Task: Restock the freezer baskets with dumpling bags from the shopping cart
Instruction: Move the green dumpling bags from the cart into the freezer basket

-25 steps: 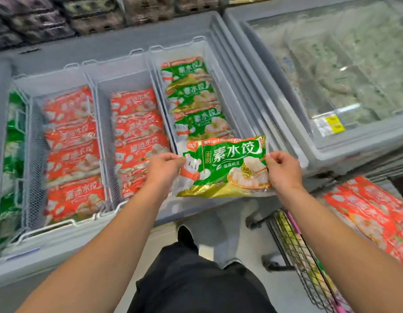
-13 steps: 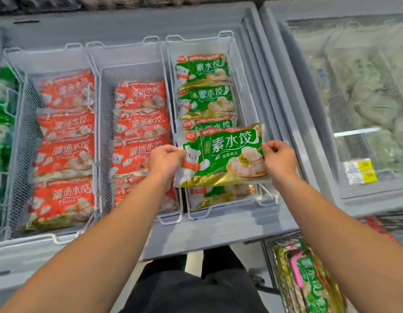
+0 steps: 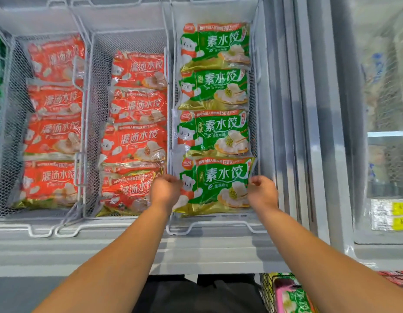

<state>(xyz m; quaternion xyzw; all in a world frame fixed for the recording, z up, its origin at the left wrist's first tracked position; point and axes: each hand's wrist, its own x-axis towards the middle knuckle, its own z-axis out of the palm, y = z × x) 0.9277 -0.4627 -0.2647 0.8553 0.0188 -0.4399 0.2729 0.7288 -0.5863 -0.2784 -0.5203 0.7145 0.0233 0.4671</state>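
– What are your hands doing?

– My left hand (image 3: 165, 192) and right hand (image 3: 261, 192) have curled fingers. Each pinches one side of the green dumpling bag (image 3: 215, 185).

– Where is the bag?

– In the right basket (image 3: 213, 229), at its 6 o'clock end. Three more green bags (image 3: 215, 89) lie toward 12 o'clock.

– And around it?

– Red bags (image 3: 132, 134) fill the baskets at 9 o'clock. The shopping cart (image 3: 267, 290) peeks in at 5 o'clock. Both my arms reach straight out.

Bright, even overhead light with soft, faint shadows. Glare streaks the glass lid (image 3: 385, 134) at right, which is motion-blurred. Wide-angle bending bows the frame edges; centre bags (image 3: 215, 129) stay sharp.
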